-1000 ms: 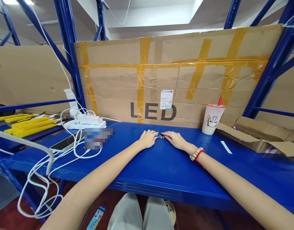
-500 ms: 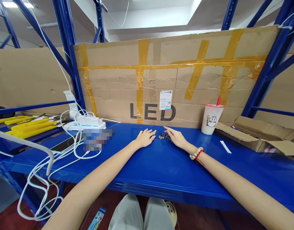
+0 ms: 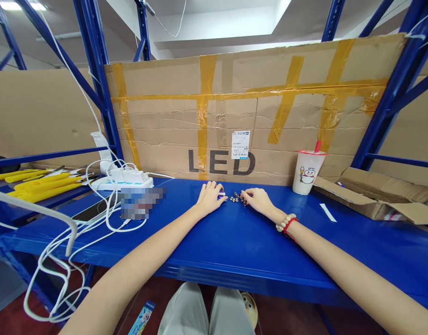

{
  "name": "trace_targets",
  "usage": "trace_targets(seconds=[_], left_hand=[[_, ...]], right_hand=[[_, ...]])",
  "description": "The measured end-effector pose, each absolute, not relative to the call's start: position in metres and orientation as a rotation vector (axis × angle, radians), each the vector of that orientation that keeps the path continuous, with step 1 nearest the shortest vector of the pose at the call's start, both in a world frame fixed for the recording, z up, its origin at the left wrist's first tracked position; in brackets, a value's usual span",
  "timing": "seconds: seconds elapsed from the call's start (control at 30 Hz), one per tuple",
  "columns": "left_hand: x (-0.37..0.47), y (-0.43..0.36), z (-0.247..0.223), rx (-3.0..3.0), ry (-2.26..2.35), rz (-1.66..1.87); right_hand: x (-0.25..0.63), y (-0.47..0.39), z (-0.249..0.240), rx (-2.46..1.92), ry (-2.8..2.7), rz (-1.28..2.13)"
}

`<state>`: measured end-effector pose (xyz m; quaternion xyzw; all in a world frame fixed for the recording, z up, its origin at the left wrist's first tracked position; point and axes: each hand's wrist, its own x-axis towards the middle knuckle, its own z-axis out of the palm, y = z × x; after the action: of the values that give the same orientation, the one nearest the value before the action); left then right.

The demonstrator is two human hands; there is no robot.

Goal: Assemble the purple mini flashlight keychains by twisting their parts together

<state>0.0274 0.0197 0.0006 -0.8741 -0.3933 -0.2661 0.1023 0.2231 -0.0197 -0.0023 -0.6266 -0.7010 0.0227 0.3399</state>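
My left hand [image 3: 209, 199] rests on the blue shelf top with its fingers curled. Between its thumb and fingers shows a small blue-and-white object [image 3: 221, 196], too small to name. Just right of it lies a little pile of shiny metal pieces [image 3: 235, 198], perhaps nuts or beads. My right hand [image 3: 257, 200], with a beaded bracelet and a red cord [image 3: 287, 224] on the wrist, has its fingertips pinched together at the pile's right side. What they hold, if anything, is hidden.
A white cup [image 3: 307, 173] with a red straw stands right of my hands, near a paper strip [image 3: 327, 213] and an open cardboard box [image 3: 377, 197]. At left are white cables [image 3: 56, 260], a power strip [image 3: 130, 179] and yellow-handled tools [image 3: 48, 184]. Cardboard [image 3: 158, 125] walls the back.
My left hand has gone from lying flat to curled, with the blue-and-white object now showing in it. The right hand's stretched index finger has bent into a pinch at the metal pieces.
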Motion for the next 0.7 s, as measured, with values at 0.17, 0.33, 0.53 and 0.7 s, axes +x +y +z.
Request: trace_targets(seconds=[0.17,0.33,0.53,0.7], left_hand=[[0.027,0.02,0.001,-2.618,-1.1,-0.74],[0.027,0.022,0.0,-2.669,-1.097,-0.692],[0.029,0.019,0.0,-2.636,-1.062,-0.698],[0.031,0.013,0.004,-2.705,-1.127,-0.701]], right_hand=[[0.218,-0.018,-0.005,-1.507,-1.839,0.204],[0.216,-0.025,-0.001,-1.477,-1.848,0.154],[0.213,-0.037,0.011,-1.769,-1.809,-0.223],[0.211,-0.037,0.009,-1.699,-1.96,-0.109]])
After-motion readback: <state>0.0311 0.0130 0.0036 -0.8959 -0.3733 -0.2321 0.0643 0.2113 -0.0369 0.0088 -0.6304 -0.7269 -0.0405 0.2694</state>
